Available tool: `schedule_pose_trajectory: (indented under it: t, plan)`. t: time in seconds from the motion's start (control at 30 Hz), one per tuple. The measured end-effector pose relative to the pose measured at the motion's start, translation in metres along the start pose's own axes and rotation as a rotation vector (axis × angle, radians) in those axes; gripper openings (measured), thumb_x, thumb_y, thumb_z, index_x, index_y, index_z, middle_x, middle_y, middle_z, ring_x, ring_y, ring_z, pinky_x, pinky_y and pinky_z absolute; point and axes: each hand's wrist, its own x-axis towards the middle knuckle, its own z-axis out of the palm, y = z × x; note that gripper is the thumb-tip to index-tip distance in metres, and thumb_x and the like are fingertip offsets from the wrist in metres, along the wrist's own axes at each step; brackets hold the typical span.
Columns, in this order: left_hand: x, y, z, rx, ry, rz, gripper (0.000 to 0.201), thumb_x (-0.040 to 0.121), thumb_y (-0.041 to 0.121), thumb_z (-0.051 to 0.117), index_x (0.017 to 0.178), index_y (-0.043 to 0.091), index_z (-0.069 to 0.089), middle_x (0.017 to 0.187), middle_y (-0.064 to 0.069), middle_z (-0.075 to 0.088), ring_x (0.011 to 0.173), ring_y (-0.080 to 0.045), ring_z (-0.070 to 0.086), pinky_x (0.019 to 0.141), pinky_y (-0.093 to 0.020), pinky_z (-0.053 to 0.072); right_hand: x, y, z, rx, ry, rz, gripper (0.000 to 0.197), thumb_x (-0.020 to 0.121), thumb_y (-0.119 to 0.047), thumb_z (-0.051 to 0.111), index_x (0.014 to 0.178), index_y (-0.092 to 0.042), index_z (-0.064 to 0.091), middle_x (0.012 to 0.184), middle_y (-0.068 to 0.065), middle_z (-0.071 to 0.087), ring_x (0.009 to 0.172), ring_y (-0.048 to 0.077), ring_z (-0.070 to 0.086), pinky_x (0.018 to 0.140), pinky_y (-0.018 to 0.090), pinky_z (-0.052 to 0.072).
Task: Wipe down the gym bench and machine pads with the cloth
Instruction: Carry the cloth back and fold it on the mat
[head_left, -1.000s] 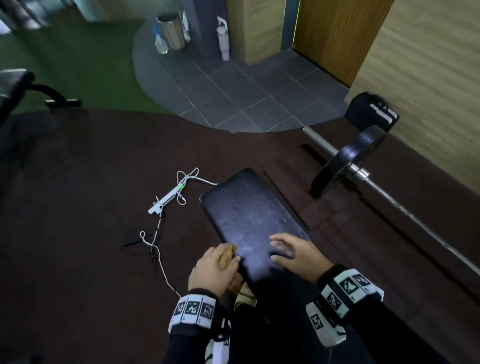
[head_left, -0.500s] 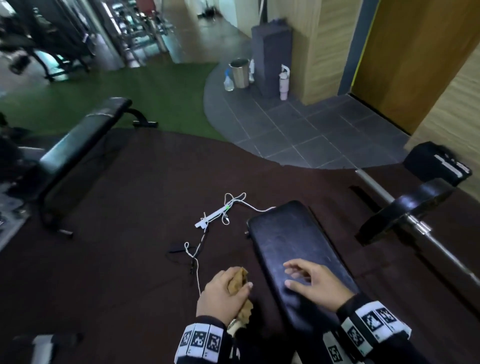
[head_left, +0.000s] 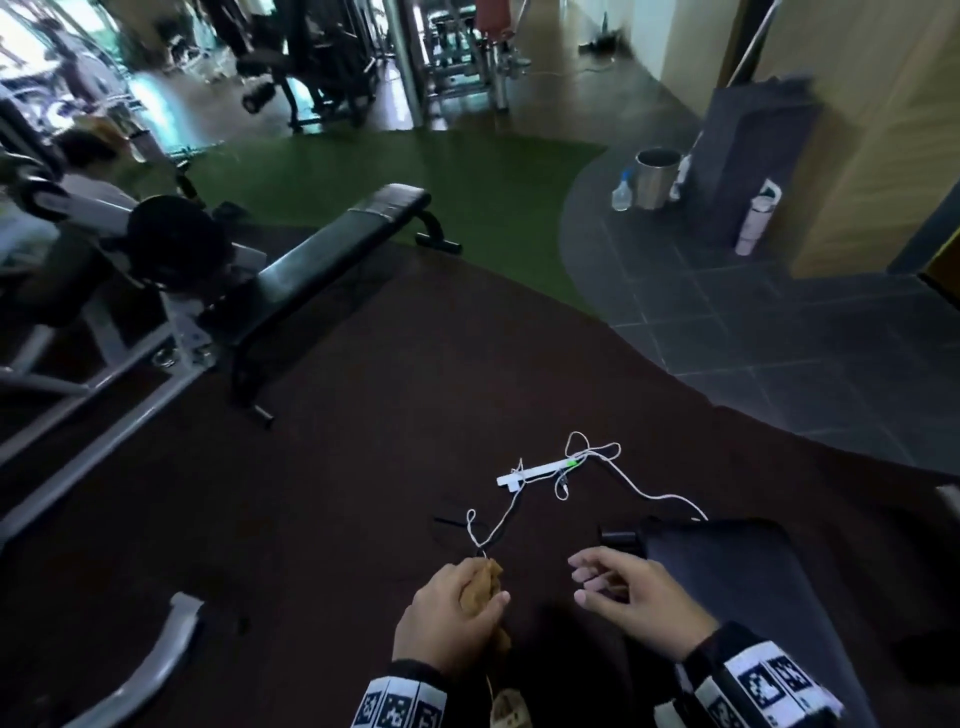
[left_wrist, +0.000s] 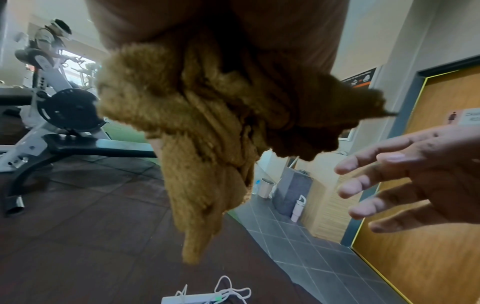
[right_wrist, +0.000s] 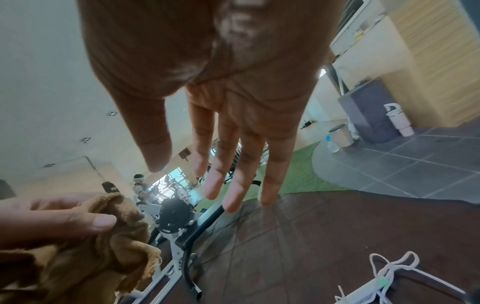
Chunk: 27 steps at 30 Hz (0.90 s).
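Observation:
My left hand (head_left: 457, 608) grips a bunched mustard cloth (head_left: 483, 590) above the dark floor, left of the near black bench pad (head_left: 737, 577). In the left wrist view the cloth (left_wrist: 207, 133) hangs in folds below the palm. My right hand (head_left: 592, 579) hovers open just off the pad's left front corner, fingers spread and holding nothing; its fingers (right_wrist: 233, 174) point down and away. A second black bench (head_left: 332, 244) stands at the middle left, joined to a grey machine (head_left: 156, 234) with a round black pad.
A white power strip with tangled cord (head_left: 540, 470) lies on the floor ahead of my hands. A steel bin (head_left: 657, 176), spray bottle (head_left: 622, 192) and white tumbler (head_left: 753, 223) stand at the back right. A curved grey bar (head_left: 156, 665) lies at the lower left.
My right hand has lifted off the near bench pad and moved left of it. The view has swung up and left, bringing the second bench and machine into sight. The left hand keeps the cloth.

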Motion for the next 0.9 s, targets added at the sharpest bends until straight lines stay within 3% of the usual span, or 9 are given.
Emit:
schedule_pose_trajectory:
  t: [0.1, 0.23, 0.4, 0.63, 0.9]
  plan:
    - [0.03, -0.016, -0.024, 0.017, 0.023, 0.006, 0.033, 0.079, 0.059, 0.057, 0.11, 0.05, 0.052, 0.095, 0.026, 0.054, 0.088, 0.006, 0.051, 0.076, -0.02, 0.043, 0.042, -0.021, 0.009, -0.011, -0.024, -0.013, 0.026, 0.081, -0.013, 0.071, 0.099, -0.03, 0.064, 0.096, -0.003, 0.066, 0.087, 0.011, 0.063, 0.081, 0.02, 0.05]
    - [0.068, -0.03, -0.048, -0.024, 0.052, -0.007, 0.03, 0.078, 0.056, 0.062, 0.107, 0.05, 0.054, 0.096, 0.022, 0.058, 0.09, 0.003, 0.055, 0.082, -0.027, 0.049, 0.089, -0.038, 0.014, -0.024, -0.039, -0.013, 0.027, 0.08, -0.013, 0.072, 0.098, -0.031, 0.064, 0.095, -0.004, 0.067, 0.084, 0.01, 0.063, 0.08, 0.019, 0.049]
    - [0.116, -0.032, -0.068, -0.075, 0.096, -0.051, 0.027, 0.075, 0.055, 0.066, 0.098, 0.055, 0.053, 0.088, 0.027, 0.057, 0.084, 0.008, 0.054, 0.076, -0.019, 0.047, 0.148, -0.057, 0.003, -0.033, -0.07, -0.017, 0.027, 0.08, -0.011, 0.072, 0.097, -0.031, 0.064, 0.094, -0.002, 0.067, 0.079, 0.006, 0.063, 0.08, 0.023, 0.051]
    - [0.209, -0.028, -0.097, -0.086, 0.141, -0.076, 0.035, 0.078, 0.053, 0.065, 0.111, 0.046, 0.057, 0.098, 0.021, 0.059, 0.095, 0.0, 0.058, 0.084, -0.027, 0.05, 0.261, -0.077, -0.024, -0.104, -0.126, -0.071, 0.027, 0.081, -0.012, 0.071, 0.104, -0.025, 0.065, 0.095, -0.003, 0.067, 0.085, 0.007, 0.061, 0.077, 0.012, 0.047]
    - [0.295, -0.017, -0.142, -0.072, 0.196, -0.103, 0.037, 0.078, 0.055, 0.063, 0.113, 0.046, 0.056, 0.097, 0.022, 0.058, 0.094, 0.0, 0.057, 0.083, -0.026, 0.05, 0.367, -0.109, -0.044, -0.174, -0.199, -0.159, 0.028, 0.081, -0.02, 0.072, 0.1, -0.036, 0.06, 0.094, -0.009, 0.066, 0.087, 0.001, 0.064, 0.083, 0.023, 0.052]
